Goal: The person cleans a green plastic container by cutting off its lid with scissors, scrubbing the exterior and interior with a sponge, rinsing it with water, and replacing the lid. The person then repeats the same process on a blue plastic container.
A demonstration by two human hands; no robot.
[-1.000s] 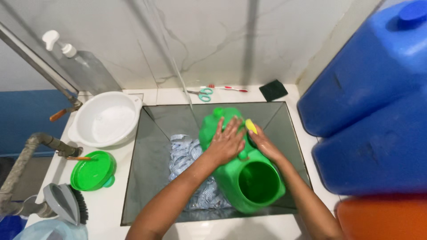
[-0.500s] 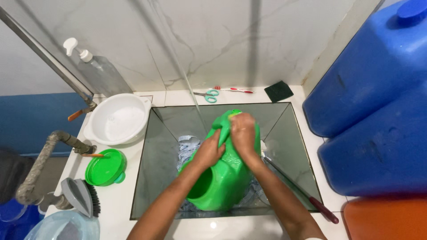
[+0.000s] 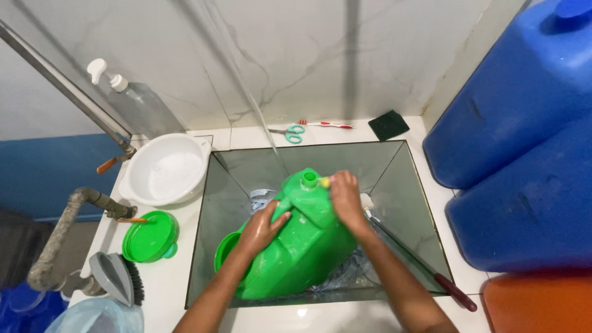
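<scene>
A big green plastic container [image 3: 302, 246] lies tilted in the glass-walled sink [image 3: 394, 166], its wide mouth at the lower left and its small spout at the top. My left hand [image 3: 262, 227] lies flat on its side. My right hand [image 3: 345, 198] presses on its upper end beside the spout, with a small yellow thing at the fingertips. Under the container lies crumpled light-blue plastic [image 3: 348, 274]. A thin stream of water [image 3: 271, 139] falls into the sink behind it.
Left of the sink stand a white basin [image 3: 165, 169], a green lid [image 3: 149, 235], a grey brush [image 3: 117, 279], a pipe with a tap [image 3: 74, 213] and a pump bottle [image 3: 132, 98]. Scissors [image 3: 290, 131], a toothbrush [image 3: 327, 124] and a dark sponge [image 3: 388, 124] lie behind. Blue tanks [image 3: 518, 142] stand at the right.
The green container has been turned: its wide mouth went from the lower right to the lower left. My hands shifted along its side, and a red-handled rod came into sight at the right.
</scene>
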